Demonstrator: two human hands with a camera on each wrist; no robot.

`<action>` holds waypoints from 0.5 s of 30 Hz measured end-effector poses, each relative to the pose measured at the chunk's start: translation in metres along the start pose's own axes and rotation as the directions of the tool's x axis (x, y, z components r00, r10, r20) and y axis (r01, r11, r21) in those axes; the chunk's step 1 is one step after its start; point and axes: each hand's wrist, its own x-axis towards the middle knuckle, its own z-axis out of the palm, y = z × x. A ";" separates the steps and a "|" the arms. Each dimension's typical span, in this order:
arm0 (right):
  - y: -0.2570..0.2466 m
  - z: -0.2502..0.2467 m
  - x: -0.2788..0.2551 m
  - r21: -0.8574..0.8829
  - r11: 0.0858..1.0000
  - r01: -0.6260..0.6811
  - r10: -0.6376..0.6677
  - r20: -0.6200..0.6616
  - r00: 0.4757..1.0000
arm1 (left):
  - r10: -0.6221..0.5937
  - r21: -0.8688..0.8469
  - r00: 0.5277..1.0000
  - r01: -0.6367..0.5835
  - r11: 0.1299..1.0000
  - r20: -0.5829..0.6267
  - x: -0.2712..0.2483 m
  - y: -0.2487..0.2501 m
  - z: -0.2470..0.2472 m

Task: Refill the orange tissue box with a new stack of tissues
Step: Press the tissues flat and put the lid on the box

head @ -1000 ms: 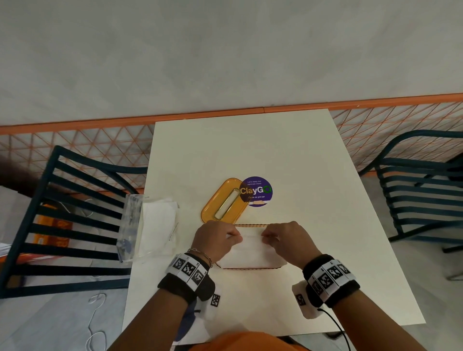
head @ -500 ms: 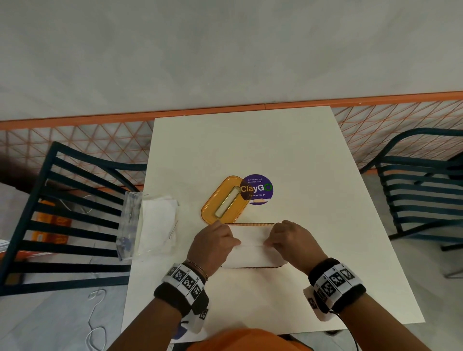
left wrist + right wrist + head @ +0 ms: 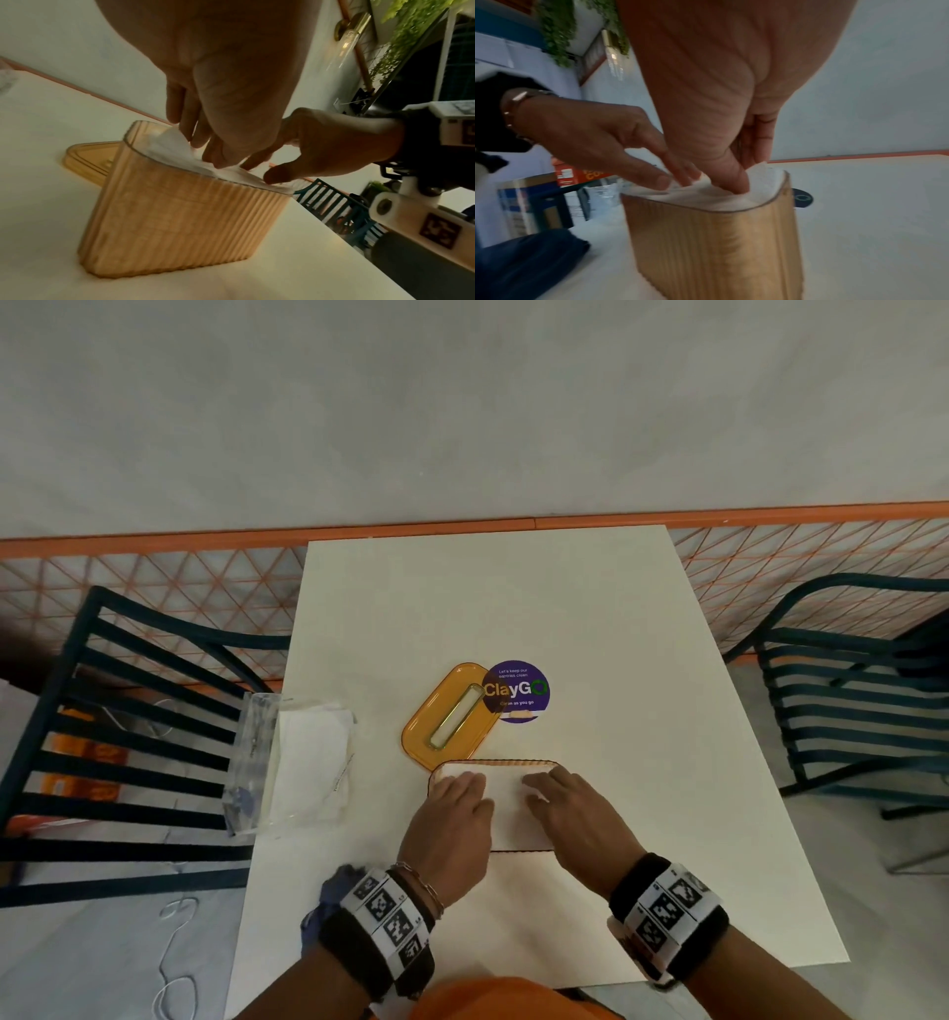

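The ribbed orange tissue box (image 3: 493, 764) stands open-topped on the white table (image 3: 590, 618), close in front of me. A white tissue stack (image 3: 508, 796) fills it up to the rim. My left hand (image 3: 454, 809) lies on the stack's left part, its straight fingers pressing down on the top sheet (image 3: 174, 146). My right hand (image 3: 565, 806) presses the right part, thumb and fingers pushing into the tissue (image 3: 765, 182). The box wall (image 3: 180, 219) hides how deep the stack goes. The orange slotted lid (image 3: 452, 716) lies flat just behind the box.
A clear plastic pack with more white tissues (image 3: 298, 762) lies at the table's left edge. A round purple sticker (image 3: 516, 690) sits beside the lid. Dark slatted chairs (image 3: 128, 737) (image 3: 847, 701) flank the table. A grey wall runs behind.
Both hands had curled fingers at the stack's far edge; now the fingers are flattened on top of the tissues. The box has stayed in place.
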 end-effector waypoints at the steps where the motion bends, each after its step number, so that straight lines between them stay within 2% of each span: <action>1: -0.004 0.004 -0.001 -0.009 1.000 0.005 -0.005 0.004 1.000 | -0.018 -0.020 0.999 0.017 1.000 -0.033 -0.002 0.004 0.005; 3: -0.010 0.015 -0.005 0.020 1.000 0.003 -0.003 0.021 1.000 | -0.029 -0.020 0.996 0.027 0.999 -0.083 -0.005 0.008 0.015; 5: -0.014 0.028 -0.010 0.036 0.999 0.010 -0.011 0.021 1.000 | -0.007 -0.017 0.999 0.006 1.000 -0.050 -0.008 0.008 0.024; 10: -0.018 0.042 -0.018 0.066 0.997 -0.036 0.031 0.073 0.997 | 0.044 -0.028 0.996 -0.046 0.999 -0.083 -0.010 0.001 0.040; 13: -0.018 0.049 -0.020 0.069 0.996 -0.048 0.042 0.080 0.996 | 0.039 -0.039 0.998 -0.040 0.998 -0.043 -0.007 -0.005 0.033; 15: -0.021 0.050 -0.021 0.046 0.998 -0.047 0.045 0.051 0.998 | 0.090 -0.025 0.995 -0.088 0.996 0.046 -0.007 -0.007 0.026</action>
